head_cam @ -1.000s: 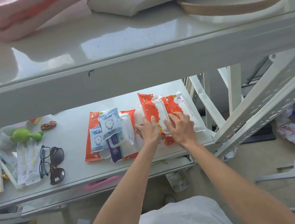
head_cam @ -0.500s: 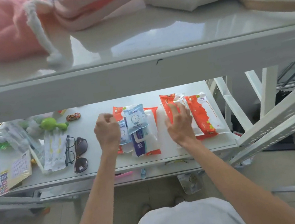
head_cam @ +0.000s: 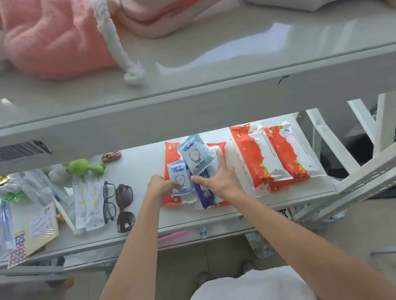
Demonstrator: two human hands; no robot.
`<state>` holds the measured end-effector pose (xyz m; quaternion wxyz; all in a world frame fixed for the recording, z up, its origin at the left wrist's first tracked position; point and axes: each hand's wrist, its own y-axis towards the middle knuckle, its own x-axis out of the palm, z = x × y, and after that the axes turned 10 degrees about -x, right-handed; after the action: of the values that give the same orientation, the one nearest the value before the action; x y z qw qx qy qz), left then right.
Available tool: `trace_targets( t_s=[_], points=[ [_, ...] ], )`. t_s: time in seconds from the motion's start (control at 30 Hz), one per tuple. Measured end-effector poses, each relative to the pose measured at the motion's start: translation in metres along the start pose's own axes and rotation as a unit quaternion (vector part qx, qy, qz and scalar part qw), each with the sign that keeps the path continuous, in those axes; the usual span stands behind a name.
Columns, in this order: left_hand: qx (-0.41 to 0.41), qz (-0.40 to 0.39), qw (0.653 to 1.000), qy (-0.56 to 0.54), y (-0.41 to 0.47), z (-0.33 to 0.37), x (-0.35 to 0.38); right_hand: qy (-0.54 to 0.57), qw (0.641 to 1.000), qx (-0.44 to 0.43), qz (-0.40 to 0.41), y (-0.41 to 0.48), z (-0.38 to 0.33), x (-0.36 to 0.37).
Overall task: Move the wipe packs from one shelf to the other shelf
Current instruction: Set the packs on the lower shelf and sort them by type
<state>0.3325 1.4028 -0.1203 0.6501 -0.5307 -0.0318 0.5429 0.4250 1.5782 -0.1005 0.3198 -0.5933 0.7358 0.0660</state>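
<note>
Orange pack partly beneath blue packs

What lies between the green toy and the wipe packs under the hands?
Head view: a small toy car near the green toy; then bare shelf up to the wipe packs.

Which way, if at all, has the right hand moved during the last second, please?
Yes. The right hand has moved left along the lower shelf, off the orange packs at its right end and onto the mixed stack nearer the sunglasses.
</note>
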Motion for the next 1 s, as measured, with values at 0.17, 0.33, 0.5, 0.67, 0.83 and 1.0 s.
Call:
trace_targets(
  t_s=[0.17, 0.33, 0.5, 0.67, 0.83, 1.0],
  points=[
    [0.017, -0.126, 0.989, -0.076, -0.017, 0.011, -0.010, -0.048, 0.999, 0.013, 0.013, 0.005, -0.010, 0.009],
    [0.038, -0.133, 0.983, -0.123, -0.020, 0.005, -0.019, -0.089, 0.995, 0.017, 0.035, 0.015, -0.021, 0.004],
    [0.022, -0.084, 0.978, -0.191, -0.012, -0.006, -0.035, -0.164, 0.985, 0.011, 0.057, 0.019, -0.036, 0.010],
    [0.021, 0.007, 0.972, -0.235, -0.007, -0.012, -0.043, -0.269, 0.962, -0.036, 0.039, 0.020, -0.053, 0.030],
    [0.024, 0.119, 0.971, -0.207, 0.031, -0.045, -0.052, -0.261, 0.965, -0.041, -0.006, 0.022, -0.061, 0.056],
    [0.018, 0.203, 0.969, -0.142, -0.026, -0.031, -0.068, -0.257, 0.965, -0.044, 0.002, 0.026, -0.062, 0.068]
  ],
)
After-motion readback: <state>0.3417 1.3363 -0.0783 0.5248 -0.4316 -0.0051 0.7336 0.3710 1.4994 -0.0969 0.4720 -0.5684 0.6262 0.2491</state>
